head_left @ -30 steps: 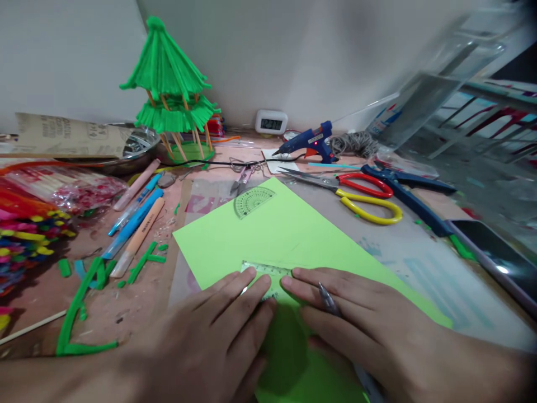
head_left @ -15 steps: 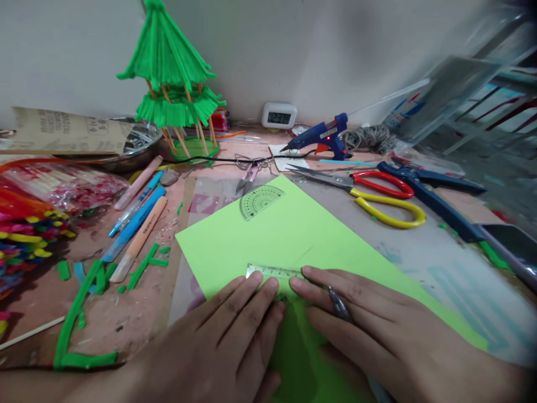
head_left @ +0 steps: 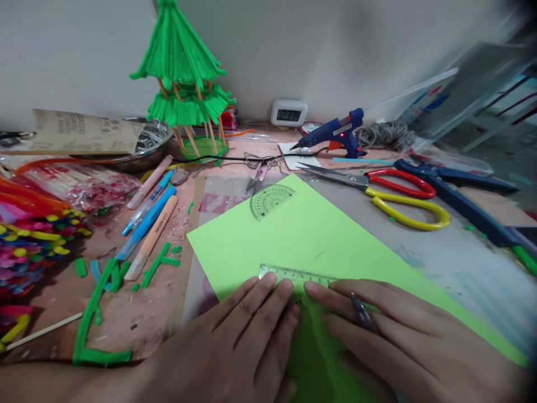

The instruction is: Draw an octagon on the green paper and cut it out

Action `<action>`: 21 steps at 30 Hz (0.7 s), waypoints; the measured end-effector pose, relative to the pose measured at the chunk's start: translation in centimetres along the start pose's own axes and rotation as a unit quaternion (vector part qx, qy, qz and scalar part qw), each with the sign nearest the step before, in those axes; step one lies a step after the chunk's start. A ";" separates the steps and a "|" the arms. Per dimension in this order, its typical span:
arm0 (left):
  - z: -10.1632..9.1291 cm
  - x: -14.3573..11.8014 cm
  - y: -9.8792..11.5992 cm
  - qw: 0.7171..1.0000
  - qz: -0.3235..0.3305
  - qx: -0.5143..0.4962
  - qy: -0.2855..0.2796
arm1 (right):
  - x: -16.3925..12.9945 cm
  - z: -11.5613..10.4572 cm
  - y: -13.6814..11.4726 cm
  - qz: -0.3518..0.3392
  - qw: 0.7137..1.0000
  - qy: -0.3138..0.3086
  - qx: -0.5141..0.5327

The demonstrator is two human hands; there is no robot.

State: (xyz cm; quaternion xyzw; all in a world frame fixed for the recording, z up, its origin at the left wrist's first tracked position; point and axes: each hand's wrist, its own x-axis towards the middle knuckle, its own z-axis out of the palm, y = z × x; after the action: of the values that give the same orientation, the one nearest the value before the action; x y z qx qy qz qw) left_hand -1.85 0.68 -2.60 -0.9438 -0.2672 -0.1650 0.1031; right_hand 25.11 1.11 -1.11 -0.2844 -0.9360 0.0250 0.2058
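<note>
A clear ruler [head_left: 308, 276] lies on a light green sheet of paper [head_left: 251, 249], just below a short thin line drawn on the sheet. My left hand [head_left: 247, 327] rests flat with its fingertips on the ruler's left part. At the other side, my right hand [head_left: 403, 336] presses fingertips to the ruler while a dark pen [head_left: 363, 313] is held between its fingers. Part of the ruler and the pen's lower end are hidden by the hands. Near the paper's far corner sits a clear protractor [head_left: 273, 200].
Scissors [head_left: 406, 210], blue pliers [head_left: 470, 201] and a glue gun [head_left: 339, 134] lie to the right and back. A green pagoda-like model [head_left: 180, 56], markers [head_left: 153, 238], green strips [head_left: 90, 313] and bundled pipe cleaners [head_left: 33, 252] occupy the left. A small clock [head_left: 289, 113] stands behind.
The view has turned slightly left, so everything sits further right in it. My right forefinger has slid right along the ruler, baring more of its edge. My left hand stays on the ruler.
</note>
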 end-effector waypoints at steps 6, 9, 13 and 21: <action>0.0 -0.1 -0.3 1.000 0.028 0.001 -0.013 | -0.9 0.5 0.3 -0.018 0.999 -0.020 -0.030; 0.0 0.0 -0.5 1.000 0.019 -0.003 0.005 | -0.9 0.4 0.4 -0.029 0.999 -0.018 -0.031; -0.1 0.3 -0.4 1.000 0.021 0.007 0.003 | -0.8 0.3 0.3 -0.029 0.999 -0.030 -0.011; -0.1 0.1 0.4 1.000 -0.016 -0.011 0.023 | -0.6 -0.1 0.1 -0.023 0.999 -0.041 0.001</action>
State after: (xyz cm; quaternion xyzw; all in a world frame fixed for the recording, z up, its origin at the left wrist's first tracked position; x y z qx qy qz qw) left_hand -1.62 0.32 -2.52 -0.9364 -0.2780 -0.1913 0.0966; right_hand 25.67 0.85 -1.24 -0.2612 -0.9500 0.0323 0.1684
